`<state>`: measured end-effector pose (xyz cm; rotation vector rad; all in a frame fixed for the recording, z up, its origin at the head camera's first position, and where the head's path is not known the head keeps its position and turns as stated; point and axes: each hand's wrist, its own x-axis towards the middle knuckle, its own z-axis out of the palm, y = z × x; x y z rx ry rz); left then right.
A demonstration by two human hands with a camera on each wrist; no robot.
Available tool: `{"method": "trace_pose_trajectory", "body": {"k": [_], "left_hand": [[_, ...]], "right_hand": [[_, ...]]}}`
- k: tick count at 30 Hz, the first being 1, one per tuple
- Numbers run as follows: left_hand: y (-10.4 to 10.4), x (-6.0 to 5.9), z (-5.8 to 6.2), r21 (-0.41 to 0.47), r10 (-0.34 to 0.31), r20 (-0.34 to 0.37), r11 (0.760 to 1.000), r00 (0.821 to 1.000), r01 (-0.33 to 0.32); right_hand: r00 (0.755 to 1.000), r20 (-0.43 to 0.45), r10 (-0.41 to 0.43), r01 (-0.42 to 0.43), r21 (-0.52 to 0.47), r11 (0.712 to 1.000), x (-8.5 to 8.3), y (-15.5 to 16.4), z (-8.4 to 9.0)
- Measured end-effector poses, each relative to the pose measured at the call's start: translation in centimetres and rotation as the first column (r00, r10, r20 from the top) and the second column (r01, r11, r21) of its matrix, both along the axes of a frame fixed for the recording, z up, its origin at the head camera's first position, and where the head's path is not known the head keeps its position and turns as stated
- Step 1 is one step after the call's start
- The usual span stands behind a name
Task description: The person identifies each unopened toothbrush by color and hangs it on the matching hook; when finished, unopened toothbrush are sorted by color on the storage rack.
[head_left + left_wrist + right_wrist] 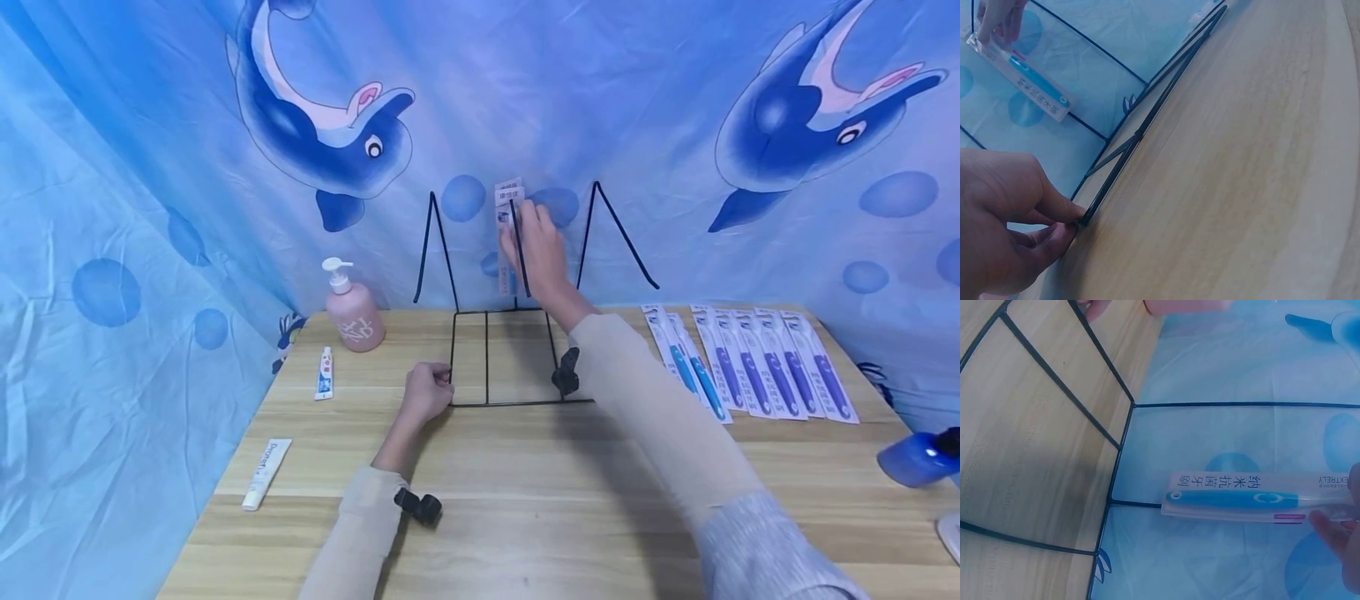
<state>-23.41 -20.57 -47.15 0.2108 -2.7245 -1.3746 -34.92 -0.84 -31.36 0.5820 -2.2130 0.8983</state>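
Note:
A black wire display rack (487, 358) with upright peaked prongs stands at the back of the table. My left hand (429, 392) pinches the left side of its base near the front corner, thumb and finger meeting on the wire in the left wrist view. At the rack's middle prong, my right hand (543, 250) holds the top end of a packaged toothbrush (1229, 499), blue-handled in clear wrapping with a printed card. The pack hangs upright against the curtain. Two card tops overlap there in the head view, and the fingers partly hide them.
Several packaged toothbrushes (772, 367), blue and purple, lie in a row at the right. On the left are a pink pump bottle (356, 318), a small toothpaste tube (325, 375) and a white tube (266, 475). A blue bottle (911, 460) lies near the right edge.

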Motion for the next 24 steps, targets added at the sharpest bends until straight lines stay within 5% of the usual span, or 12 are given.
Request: {"method": "trace_pose_trajectory", "body": {"k": [10,16,24], "left_hand": [[0.0,-0.1,-0.2,-0.008,0.011,-0.017,1.0,1.0,-0.012],[0.0,-0.1,-0.1,-0.009,0.004,-0.023,1.0,1.0,-0.005],[-0.1,-0.2,-0.1,-0.021,-0.005,-0.019,1.0,1.0,0.005]], "right_hand": [[1.0,0.026,0.012,-0.011,-0.03,0.999,-0.1,0.2,-0.3],[0.992,0.113,-0.049,0.053,-0.027,0.998,0.2,1.0,-0.8],[0.97,0.217,-0.112,0.115,0.003,0.993,0.9,6.4,-4.2]]}}
